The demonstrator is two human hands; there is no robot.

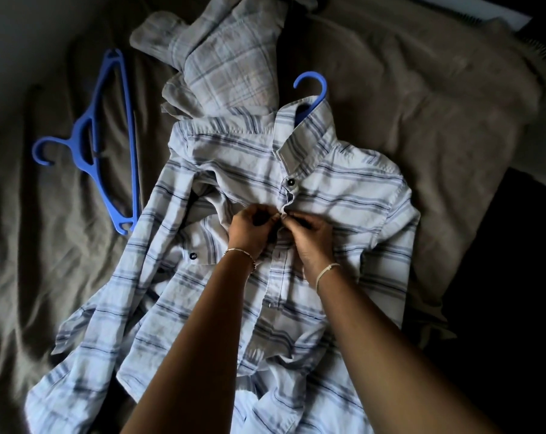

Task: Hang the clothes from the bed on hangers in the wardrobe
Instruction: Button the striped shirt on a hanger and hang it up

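Buttoning the striped shirt (343, 195) in the middle of the bed (422, 104).
My left hand (249, 230) and right hand (309, 236) meet at the front opening, each pinching an edge of cloth just below the dark top button (290, 182). I'd keep the buttonhole side taut and the hanger (312, 86) centred in the collar. A plaid shirt (231, 57) lies toward the bed's far edge and a spare hanger (108, 145) toward its left edge.
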